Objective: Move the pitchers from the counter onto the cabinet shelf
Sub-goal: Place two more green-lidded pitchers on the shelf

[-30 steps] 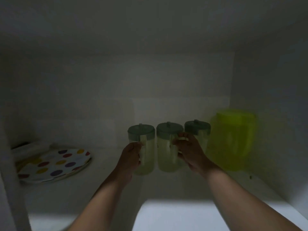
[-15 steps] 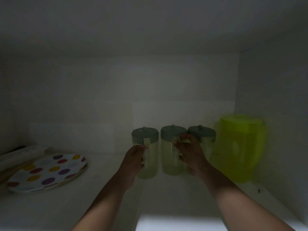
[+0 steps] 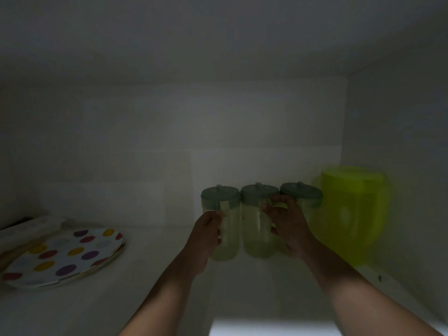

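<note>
Three small pale pitchers with grey-green lids stood in a row deep on the cabinet shelf (image 3: 150, 275), touching one another. The left hand (image 3: 206, 235) had its fingers (image 3: 219, 214) clenched around the handle of the left pitcher (image 3: 224, 221). The right hand (image 3: 289, 229) had its fingers (image 3: 269, 209) grasping the handle of the middle pitcher (image 3: 257, 226), and behind those fingers stood the third pitcher (image 3: 303, 195), partly hidden by the hand. Just beyond it, to the right of the right hand's fingers, stood a large lime-green pitcher (image 3: 351, 214) against the cabinet's side wall. Well to the left of the left hand's fingers lay a polka-dot plate (image 3: 63, 258) on the same shelf.
</note>
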